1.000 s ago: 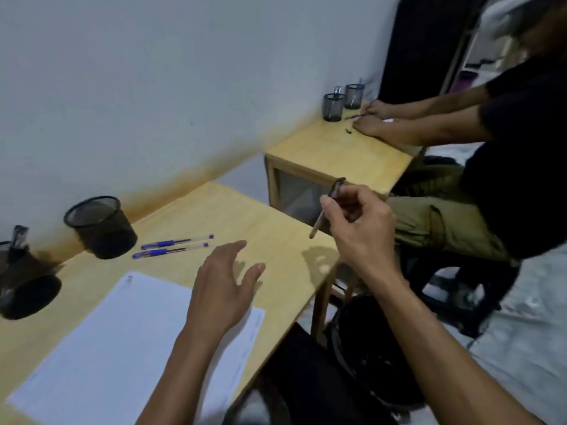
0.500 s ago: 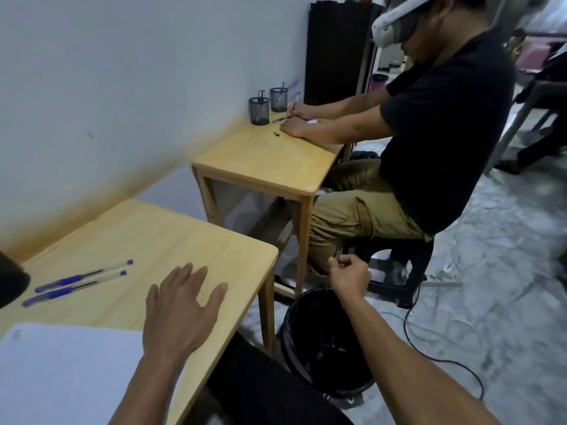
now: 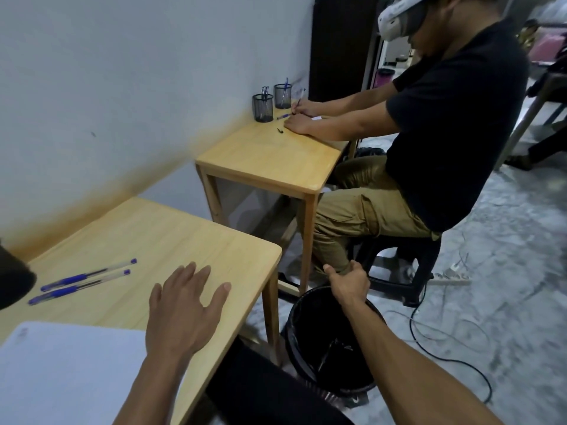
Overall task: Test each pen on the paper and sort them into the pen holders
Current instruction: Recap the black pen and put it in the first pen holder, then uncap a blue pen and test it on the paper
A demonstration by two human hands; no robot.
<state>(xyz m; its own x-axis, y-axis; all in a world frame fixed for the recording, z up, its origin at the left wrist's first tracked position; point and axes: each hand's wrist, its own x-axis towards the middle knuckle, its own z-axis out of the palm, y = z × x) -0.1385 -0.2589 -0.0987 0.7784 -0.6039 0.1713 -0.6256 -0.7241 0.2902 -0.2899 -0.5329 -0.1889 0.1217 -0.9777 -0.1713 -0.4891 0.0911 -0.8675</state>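
Observation:
Two blue pens (image 3: pixel 89 273) lie side by side on my wooden table (image 3: pixel 171 237), left of my left hand (image 3: pixel 184 305). That hand hovers open, fingers spread, over the table just past the white paper (image 3: pixel 70 372). A dark pen holder (image 3: pixel 12 280) is cut off at the left edge. My right hand (image 3: pixel 348 283) is off the table to the right, curled into a fist above the far rim of a black bin (image 3: pixel 293 320) on the floor. No pen shows in that fist. Thin dark items lie inside the bin.
Another person in a black shirt and headset sits at a second wooden table (image 3: pixel 270 161) ahead, writing beside two mesh pen holders (image 3: pixel 263 107). Their stool (image 3: pixel 408 271) stands just beyond the bin. A black cable (image 3: pixel 429 335) runs across the grey floor at right.
My right hand held a dark pen up above the table edge; it has dropped down to the bin and the pen is no longer visible. The view swung right. My left hand stayed open.

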